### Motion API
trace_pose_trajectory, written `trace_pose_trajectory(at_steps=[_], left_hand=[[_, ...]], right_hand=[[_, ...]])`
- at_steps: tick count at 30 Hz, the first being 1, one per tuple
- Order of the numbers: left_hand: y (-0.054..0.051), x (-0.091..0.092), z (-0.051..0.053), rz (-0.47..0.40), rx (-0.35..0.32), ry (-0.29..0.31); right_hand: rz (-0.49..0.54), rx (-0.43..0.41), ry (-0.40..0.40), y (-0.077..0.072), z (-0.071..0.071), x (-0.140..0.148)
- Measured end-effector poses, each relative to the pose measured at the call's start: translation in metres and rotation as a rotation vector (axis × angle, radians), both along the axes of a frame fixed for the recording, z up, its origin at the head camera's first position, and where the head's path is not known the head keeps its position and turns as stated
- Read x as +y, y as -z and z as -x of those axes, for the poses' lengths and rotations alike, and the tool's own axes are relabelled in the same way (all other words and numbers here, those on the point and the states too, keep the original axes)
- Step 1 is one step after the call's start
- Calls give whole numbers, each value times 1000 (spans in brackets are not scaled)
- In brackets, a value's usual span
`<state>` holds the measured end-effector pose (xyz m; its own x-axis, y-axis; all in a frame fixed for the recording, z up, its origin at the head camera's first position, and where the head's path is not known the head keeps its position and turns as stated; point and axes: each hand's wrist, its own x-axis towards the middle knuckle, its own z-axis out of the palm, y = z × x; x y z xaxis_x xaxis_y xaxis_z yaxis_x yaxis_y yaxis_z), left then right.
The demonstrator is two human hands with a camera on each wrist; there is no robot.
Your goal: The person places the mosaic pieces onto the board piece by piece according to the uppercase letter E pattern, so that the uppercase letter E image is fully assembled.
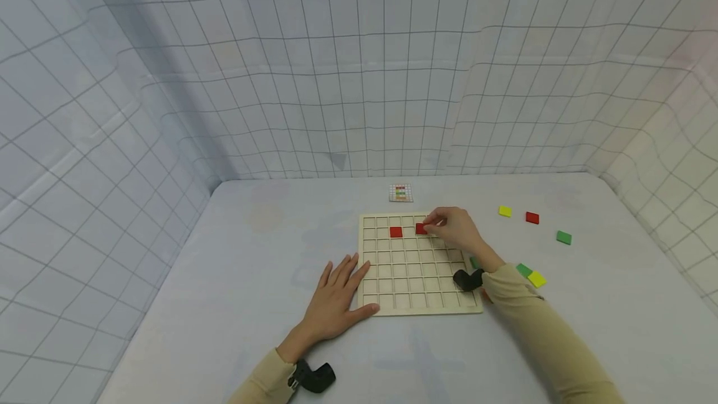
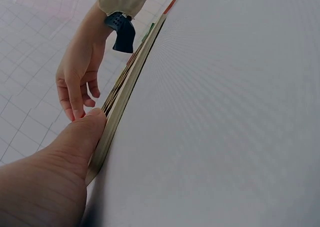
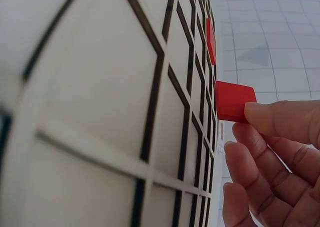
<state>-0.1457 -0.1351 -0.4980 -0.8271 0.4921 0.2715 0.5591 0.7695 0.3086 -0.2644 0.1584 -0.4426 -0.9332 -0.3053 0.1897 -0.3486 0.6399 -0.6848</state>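
A pale grid board (image 1: 412, 312) lies on the table, with one red tile (image 1: 396, 232) in a cell near its far edge. My right hand (image 1: 457, 229) pinches a second red tile (image 1: 421, 229) between thumb and finger, over the far rows, to the right of the first. In the right wrist view that pinched tile (image 3: 235, 101) is tilted against the grid. My left hand (image 1: 331, 304) rests on the board's left edge, fingers straight and spread, thumb on the near left corner. The left wrist view shows the thumb (image 2: 80, 137) against the board's side (image 2: 116, 112).
A small printed card (image 1: 401, 192) with a coloured grid lies beyond the board. To the right are yellow tiles (image 1: 505, 211), a red tile (image 1: 532, 217) and green tiles (image 1: 563, 237). Some tiles lie close to the right forearm, which partly covers that side. Grid-patterned cloth hangs around the table.
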Motion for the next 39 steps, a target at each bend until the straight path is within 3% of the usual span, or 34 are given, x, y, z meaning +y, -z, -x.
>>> trace_pose_trajectory(at_steps=[8,15,27,34,39], left_hand=[[0,0,1,8,-2,-3],[2,0,1,1,20,-7],[1,0,1,17,-3,-8],[2,-1,2,31,-22,-28],[3,0,2,13,7,-17]], right_hand=[[-80,-22,18,-3,2,-16],[-96,-38,10,-2,4,-24],[-119,-96,-4,-1,4,-25],[-137,-76,-65,1,5,-21],[-172,-31,-130,2,7,-20]])
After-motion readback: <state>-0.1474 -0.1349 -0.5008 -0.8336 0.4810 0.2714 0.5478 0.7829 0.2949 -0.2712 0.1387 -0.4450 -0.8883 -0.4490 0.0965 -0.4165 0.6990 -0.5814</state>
